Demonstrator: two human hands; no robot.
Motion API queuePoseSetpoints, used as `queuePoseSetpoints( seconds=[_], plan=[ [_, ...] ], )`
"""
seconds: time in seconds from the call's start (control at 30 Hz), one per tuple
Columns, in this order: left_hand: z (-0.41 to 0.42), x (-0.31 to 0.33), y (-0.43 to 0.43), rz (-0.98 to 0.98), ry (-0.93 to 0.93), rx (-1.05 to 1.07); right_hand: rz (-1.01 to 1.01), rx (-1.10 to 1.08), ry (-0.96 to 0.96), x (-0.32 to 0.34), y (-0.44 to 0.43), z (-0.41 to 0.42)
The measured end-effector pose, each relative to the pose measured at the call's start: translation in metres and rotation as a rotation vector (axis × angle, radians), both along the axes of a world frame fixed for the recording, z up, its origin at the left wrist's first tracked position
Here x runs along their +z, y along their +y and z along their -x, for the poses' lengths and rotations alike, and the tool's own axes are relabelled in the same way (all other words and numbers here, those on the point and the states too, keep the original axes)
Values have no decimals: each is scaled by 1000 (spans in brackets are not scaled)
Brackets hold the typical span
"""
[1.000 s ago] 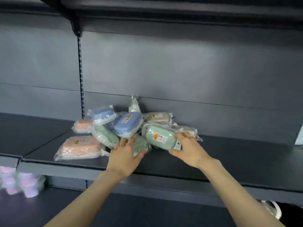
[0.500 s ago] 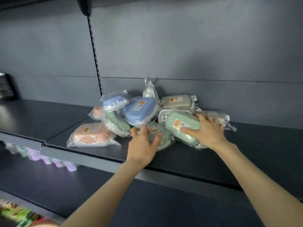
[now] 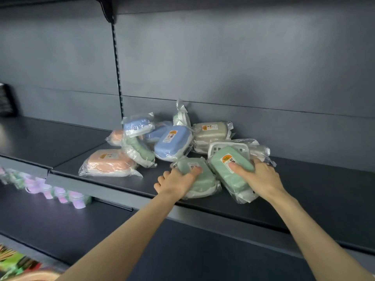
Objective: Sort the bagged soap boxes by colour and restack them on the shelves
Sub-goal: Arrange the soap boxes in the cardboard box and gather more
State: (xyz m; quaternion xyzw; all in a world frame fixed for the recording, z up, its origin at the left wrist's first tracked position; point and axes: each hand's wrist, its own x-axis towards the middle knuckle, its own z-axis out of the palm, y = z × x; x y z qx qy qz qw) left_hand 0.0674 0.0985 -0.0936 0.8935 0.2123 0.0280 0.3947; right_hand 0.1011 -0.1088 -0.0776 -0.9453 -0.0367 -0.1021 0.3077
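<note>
My right grip (image 3: 261, 179) clasps a mint-green oval soap box in a clear bag (image 3: 231, 173). It is tilted, its long axis running back-to-front, near end by the dark grey shelf (image 3: 233, 214) lip. My left grip (image 3: 176, 182) clasps a second bagged green soap box (image 3: 200, 183) touching it. Open shelf lies rightward.

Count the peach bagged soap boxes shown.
2: front peach box flat at the pile's left; rear peach box behind it, partly under a blue bagged box; more may be buried.
</note>
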Motion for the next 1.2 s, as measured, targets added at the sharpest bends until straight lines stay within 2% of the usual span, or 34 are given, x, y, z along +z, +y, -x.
queuePoseSetpoints(
  seconds=[0.1, 0.27, 0.43, 0.7, 0.9, 1.2],
  plan=[
    [2, -2, -7, -17, -10, -56, 6, -3, -2, -2, -1, 8],
    [15, -2, -12, 376, -250, -97, -39, -33, -32, -6, -4, 11],
    [22, -1, -8, 546, -364, -125, 45, -112, -115, -6, -12, 16],
    [46, 3, 3, 760, -470, -304, -139, -94, -15, 4, -6, 47],
    [81, 13, 28, 735, -562, -433, -262, -82, -71, 15, 12, 93],
    [171, 22, 85, 831, -712, -400, -735, 104, -202, 13, 83, 210]
  ],
)
